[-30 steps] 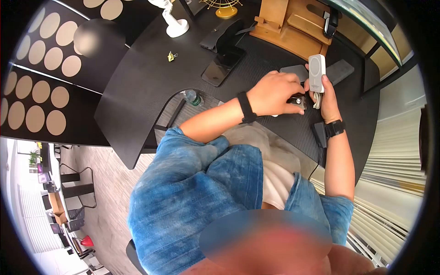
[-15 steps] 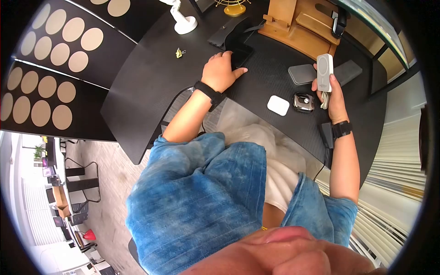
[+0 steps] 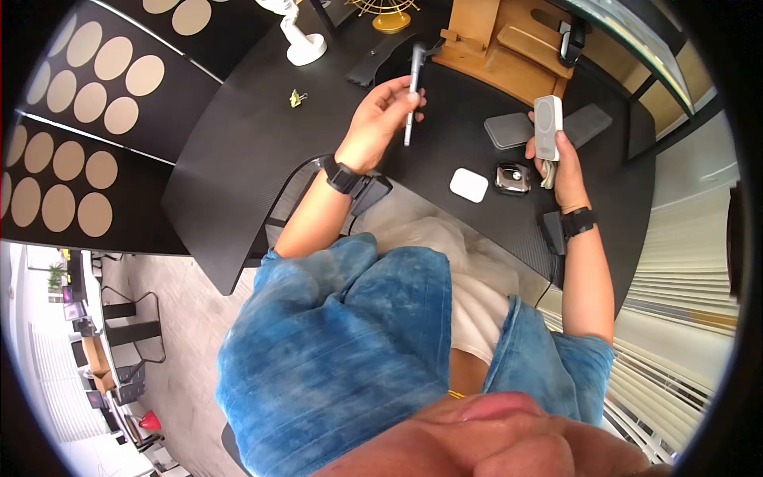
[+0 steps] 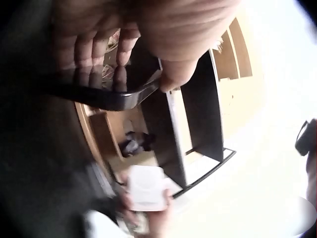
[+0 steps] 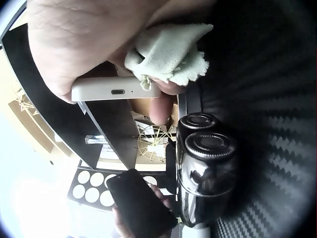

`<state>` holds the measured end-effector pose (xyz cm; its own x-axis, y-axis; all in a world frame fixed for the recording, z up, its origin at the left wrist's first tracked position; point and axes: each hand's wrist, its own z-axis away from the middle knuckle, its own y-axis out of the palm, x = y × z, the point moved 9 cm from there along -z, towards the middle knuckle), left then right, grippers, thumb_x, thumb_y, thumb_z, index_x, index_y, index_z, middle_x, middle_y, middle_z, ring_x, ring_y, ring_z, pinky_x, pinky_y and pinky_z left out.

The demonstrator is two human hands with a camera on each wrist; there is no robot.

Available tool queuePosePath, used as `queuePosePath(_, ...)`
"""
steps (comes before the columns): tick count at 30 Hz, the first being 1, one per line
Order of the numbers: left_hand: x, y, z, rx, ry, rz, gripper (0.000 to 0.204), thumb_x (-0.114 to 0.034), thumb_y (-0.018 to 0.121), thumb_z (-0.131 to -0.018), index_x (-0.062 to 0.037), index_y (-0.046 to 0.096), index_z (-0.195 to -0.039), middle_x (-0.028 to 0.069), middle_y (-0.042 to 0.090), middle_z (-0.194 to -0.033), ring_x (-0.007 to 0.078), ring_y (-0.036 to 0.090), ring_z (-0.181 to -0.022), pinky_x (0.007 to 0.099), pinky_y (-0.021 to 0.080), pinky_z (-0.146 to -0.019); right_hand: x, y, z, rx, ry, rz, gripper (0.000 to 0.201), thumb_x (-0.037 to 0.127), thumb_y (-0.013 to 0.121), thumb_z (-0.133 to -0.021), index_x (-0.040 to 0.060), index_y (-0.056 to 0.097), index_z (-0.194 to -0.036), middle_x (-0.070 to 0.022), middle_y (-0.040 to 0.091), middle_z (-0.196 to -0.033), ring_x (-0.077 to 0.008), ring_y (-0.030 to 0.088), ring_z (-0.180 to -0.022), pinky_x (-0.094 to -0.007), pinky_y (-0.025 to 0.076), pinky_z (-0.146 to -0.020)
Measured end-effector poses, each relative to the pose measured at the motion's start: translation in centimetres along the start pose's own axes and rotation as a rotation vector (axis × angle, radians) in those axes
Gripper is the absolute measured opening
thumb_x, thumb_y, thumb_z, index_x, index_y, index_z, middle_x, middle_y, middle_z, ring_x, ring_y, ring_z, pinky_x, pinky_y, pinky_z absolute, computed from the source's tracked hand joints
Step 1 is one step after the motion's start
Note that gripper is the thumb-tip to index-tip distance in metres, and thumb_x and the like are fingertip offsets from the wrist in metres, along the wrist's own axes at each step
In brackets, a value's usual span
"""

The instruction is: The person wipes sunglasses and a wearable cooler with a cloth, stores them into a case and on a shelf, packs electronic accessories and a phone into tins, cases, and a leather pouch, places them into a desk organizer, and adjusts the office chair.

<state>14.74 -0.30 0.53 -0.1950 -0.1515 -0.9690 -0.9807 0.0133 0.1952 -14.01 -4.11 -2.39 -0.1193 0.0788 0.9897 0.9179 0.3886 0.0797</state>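
Phone (image 5: 140, 202) is pinched between the thumb and fingers of the left hand (image 3: 375, 123), raised above the black desk (image 3: 238, 151) and seen nearly edge-on from the head; its dark face is shown in the right wrist view. By the right hand (image 3: 574, 171), a white device (image 3: 547, 123) is gripped at its edges, with a pale cloth (image 5: 171, 57) tucked beneath the same fingers. A grey ring is borne on the device's face, and a small line of marking under it is too fine to be read; a slot-shaped port is seen on its end. Near the right hand, a shiny black object (image 3: 513, 178) is set beside a plain white case (image 3: 469, 185), with a grey square pad (image 3: 509, 129) placed farther back. A yellow binder clip (image 3: 297, 98) is left near the desk's far left.
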Motion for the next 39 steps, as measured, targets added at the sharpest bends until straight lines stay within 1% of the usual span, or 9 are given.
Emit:
queuePosePath(4, 0.6, 2.9, 0.8, 0.076, -0.084, 0.489, 0.054, -0.040, 0.041, -0.104, 0.0029, 0.046, -0.137, 0.0164, 0.058, -0.129, 0.0241, 0.059, -0.117, 0.0379, 0.048, -0.102, 0.9, 0.3, 0.2, 0.007, -0.080, 0.071, 0.062, 0.045, 0.040, -0.099, -0.0020, 0.047, -0.139, -0.0017, 0.061, -0.079, -0.0063, 0.044, -0.059, -0.0208, 0.034, -0.052)
queuePosePath(5, 1.2, 3.4, 1.0, 0.072, -0.095, 0.573, 0.059, -0.048, 0.045, -0.101, 0.0006, 0.049, -0.133, 0.0127, 0.059, -0.128, 0.0201, 0.059, -0.114, 0.0356, 0.049, -0.100, 1.2, 0.5, 0.3, -0.007, -0.088, 0.100, 0.062, 0.044, 0.041, -0.098, -0.0018, 0.047, -0.139, -0.0017, 0.061, -0.079, -0.0061, 0.044, -0.058, -0.0209, 0.034, -0.052)
queuePosePath(9, 3.9, 3.9, 2.7, -0.034, -0.148, 0.785, 0.063, -0.055, 0.045, -0.099, -0.0031, 0.051, -0.135, 0.0089, 0.057, -0.134, 0.0196, 0.055, -0.121, 0.0365, 0.044, -0.106, 4.4, 2.9, 0.5, 0.009, -0.178, 0.188, 0.059, 0.042, 0.047, -0.097, -0.0015, 0.048, -0.137, -0.0023, 0.062, -0.079, -0.0075, 0.048, -0.060, -0.0227, 0.039, -0.054)
queuePosePath(11, 4.9, 3.4, 3.0, -0.066, -0.144, 0.804, 0.063, -0.055, 0.045, -0.099, -0.0037, 0.051, -0.135, 0.0087, 0.057, -0.135, 0.0196, 0.055, -0.122, 0.0362, 0.043, -0.106, 7.3, 5.7, 0.8, 0.003, -0.306, 0.472, 0.056, 0.038, 0.054, -0.094, -0.0001, 0.049, -0.135, -0.0051, 0.064, -0.082, -0.0121, 0.058, -0.068, -0.0273, 0.046, -0.061)
queuePosePath(12, 5.3, 3.3, 3.1, -0.090, -0.147, 0.816, 0.063, -0.055, 0.045, -0.099, -0.0043, 0.050, -0.136, 0.0085, 0.056, -0.136, 0.0197, 0.055, -0.122, 0.0359, 0.043, -0.107, 7.4, 6.8, 0.7, -0.016, -0.253, 0.548, 0.054, 0.037, 0.060, -0.092, 0.0012, 0.050, -0.131, -0.0136, 0.068, -0.087, -0.0232, 0.068, -0.080, -0.0351, 0.051, -0.069)
queuePosePath(16, 4.7, 3.3, 3.2, -0.076, -0.082, 0.798, 0.063, -0.057, 0.044, -0.099, -0.0059, 0.051, -0.136, 0.0077, 0.056, -0.136, 0.0203, 0.054, -0.123, 0.0372, 0.041, -0.108, 7.2, 12.3, 0.3, 0.028, -0.286, 0.956, 0.061, 0.049, 0.065, -0.086, 0.0035, 0.050, -0.124, -0.0248, 0.068, -0.092, -0.0413, 0.067, -0.083, -0.0467, 0.053, -0.070)
queuePosePath(22, 5.2, 4.5, 3.6, 0.084, -0.173, 0.779, 0.065, -0.060, 0.041, -0.098, -0.0090, 0.048, -0.138, 0.0076, 0.057, -0.135, 0.0224, 0.053, -0.126, 0.0416, 0.040, -0.109, 5.6, 15.8, -0.9, 0.062, -0.371, 1.107, 0.069, 0.053, 0.066, -0.083, 0.0018, 0.048, -0.126, -0.0222, 0.069, -0.082, -0.0384, 0.069, -0.071, -0.0459, 0.054, -0.060)
queuePosePath(29, 5.6, 4.5, 3.6, 0.106, -0.193, 0.746, 0.066, -0.057, 0.029, -0.102, -0.0073, 0.043, -0.143, 0.0109, 0.053, -0.141, 0.0265, 0.050, -0.130, 0.0429, 0.037, -0.112, 4.4, 15.4, -0.7, 0.115, -0.311, 1.089, 0.082, 0.057, 0.063, -0.084, 0.0009, 0.040, -0.138, -0.0224, 0.069, -0.080, -0.0381, 0.068, -0.070, -0.0449, 0.054, -0.058)
queuePosePath(39, 5.9, 4.4, 3.7, 0.102, -0.212, 0.719, 0.063, -0.055, 0.028, -0.103, -0.0078, 0.042, -0.143, 0.0114, 0.053, -0.140, 0.0271, 0.051, -0.130, 0.0431, 0.040, -0.110, 4.3, 14.5, -0.8, 0.099, -0.318, 0.999, 0.075, 0.055, 0.064, -0.085, 0.0025, 0.044, -0.135, -0.0222, 0.068, -0.078, -0.0395, 0.068, -0.070, -0.0456, 0.054, -0.059)
